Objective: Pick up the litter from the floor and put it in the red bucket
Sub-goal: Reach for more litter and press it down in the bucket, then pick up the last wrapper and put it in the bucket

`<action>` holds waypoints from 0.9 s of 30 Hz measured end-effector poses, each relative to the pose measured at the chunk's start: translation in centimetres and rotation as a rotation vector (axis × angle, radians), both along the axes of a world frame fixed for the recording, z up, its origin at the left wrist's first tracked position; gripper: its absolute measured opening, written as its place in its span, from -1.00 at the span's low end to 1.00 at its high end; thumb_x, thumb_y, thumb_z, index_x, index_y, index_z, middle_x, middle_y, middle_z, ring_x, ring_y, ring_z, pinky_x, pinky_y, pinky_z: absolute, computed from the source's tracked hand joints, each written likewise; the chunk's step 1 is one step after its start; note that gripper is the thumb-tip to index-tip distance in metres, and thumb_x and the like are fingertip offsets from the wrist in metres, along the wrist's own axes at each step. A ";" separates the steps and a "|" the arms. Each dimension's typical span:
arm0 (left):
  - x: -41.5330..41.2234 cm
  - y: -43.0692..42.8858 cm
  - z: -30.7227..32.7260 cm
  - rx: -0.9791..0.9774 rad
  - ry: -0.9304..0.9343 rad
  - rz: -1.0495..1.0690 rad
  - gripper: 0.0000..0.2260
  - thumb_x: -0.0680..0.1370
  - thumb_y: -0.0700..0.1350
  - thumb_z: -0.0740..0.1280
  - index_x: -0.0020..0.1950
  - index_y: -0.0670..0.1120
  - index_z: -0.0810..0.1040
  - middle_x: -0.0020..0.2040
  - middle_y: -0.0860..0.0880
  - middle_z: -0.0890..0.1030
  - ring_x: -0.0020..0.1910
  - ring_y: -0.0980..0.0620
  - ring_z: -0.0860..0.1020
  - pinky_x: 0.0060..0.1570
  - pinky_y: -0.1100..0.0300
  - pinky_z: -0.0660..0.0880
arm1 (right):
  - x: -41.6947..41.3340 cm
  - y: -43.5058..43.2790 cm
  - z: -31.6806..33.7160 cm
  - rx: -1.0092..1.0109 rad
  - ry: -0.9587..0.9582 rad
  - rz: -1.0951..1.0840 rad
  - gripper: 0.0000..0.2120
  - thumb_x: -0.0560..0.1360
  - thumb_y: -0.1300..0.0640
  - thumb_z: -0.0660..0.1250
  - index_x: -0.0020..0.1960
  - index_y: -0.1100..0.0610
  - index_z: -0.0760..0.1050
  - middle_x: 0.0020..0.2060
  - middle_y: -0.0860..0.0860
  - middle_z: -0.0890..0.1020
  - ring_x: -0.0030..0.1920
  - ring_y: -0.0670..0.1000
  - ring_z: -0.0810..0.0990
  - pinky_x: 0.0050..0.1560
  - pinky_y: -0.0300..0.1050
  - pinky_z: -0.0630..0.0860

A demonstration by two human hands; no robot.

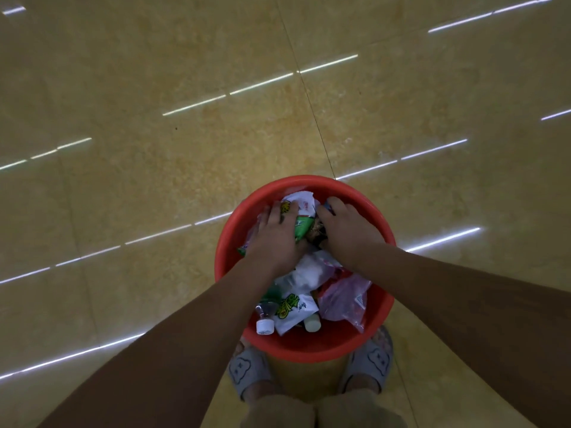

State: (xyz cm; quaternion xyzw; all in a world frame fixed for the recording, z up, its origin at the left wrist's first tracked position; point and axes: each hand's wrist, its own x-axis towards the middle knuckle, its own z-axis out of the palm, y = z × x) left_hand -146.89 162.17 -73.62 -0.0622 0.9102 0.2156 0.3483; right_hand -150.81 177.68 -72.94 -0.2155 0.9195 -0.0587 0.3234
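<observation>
The red bucket (pixel 383 223) stands on the floor right in front of my feet, filled with litter. Both my hands are inside it, palms down on the pile. My left hand (pixel 276 234) presses flat on a green and white wrapper (pixel 301 225). My right hand (pixel 347 228) lies on the litter beside it, fingers bent over dark scraps at the far side. Nearer to me in the bucket lie a white and green packet (pixel 293 310), a clear bottle with a white cap (pixel 265 326) and a pinkish plastic bag (pixel 344 299).
Glossy yellow-beige floor tiles (pixel 154 149) surround the bucket, streaked with reflections of ceiling lights. My feet in grey slippers (pixel 245 370) stand on either side of the bucket's near edge. No litter shows on the visible floor.
</observation>
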 end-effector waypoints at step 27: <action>-7.5 4.6 23.4 -0.149 0.217 -0.139 -0.27 0.48 0.24 0.29 0.56 0.01 0.12 0.54 -0.11 0.18 0.49 -0.15 0.19 0.43 -0.07 0.21 | -5.5 3.6 21.3 0.028 0.174 0.083 -0.32 0.52 -0.15 0.26 0.52 0.03 0.08 0.49 0.13 0.16 0.40 0.18 0.26 0.26 0.10 0.37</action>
